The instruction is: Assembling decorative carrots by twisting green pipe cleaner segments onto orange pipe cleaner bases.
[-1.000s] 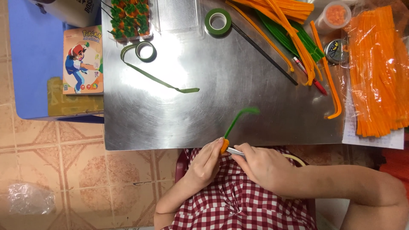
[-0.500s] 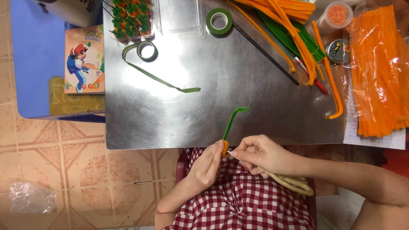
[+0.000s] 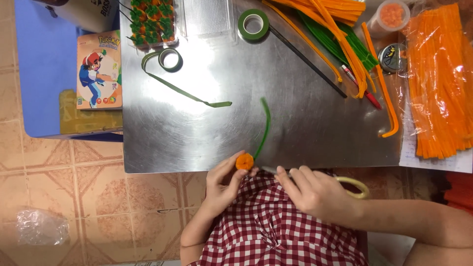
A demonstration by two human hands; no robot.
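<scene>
My left hand (image 3: 222,186) pinches a small orange coiled pipe-cleaner bud (image 3: 244,161) at the metal table's near edge. A green pipe-cleaner stem (image 3: 264,127) rises from the bud and curves over the table. My right hand (image 3: 315,193) sits just right of the bud and grips scissors with pale yellow handles (image 3: 355,185). Their metal tip (image 3: 268,170) points at the bud.
On the steel table (image 3: 197,133) lie two green tape rolls (image 3: 253,23) (image 3: 170,58), a loose green tape strip (image 3: 192,96), orange and green pipe cleaners (image 3: 340,29), a bagged orange bundle (image 3: 438,83), a red pen (image 3: 362,88) and a tray of finished pieces (image 3: 150,22). A cartoon box (image 3: 98,69) lies left.
The green stem has swung from leaning right to nearly upright, and the orange bud now faces the camera. My right hand has shifted slightly with the scissors.
</scene>
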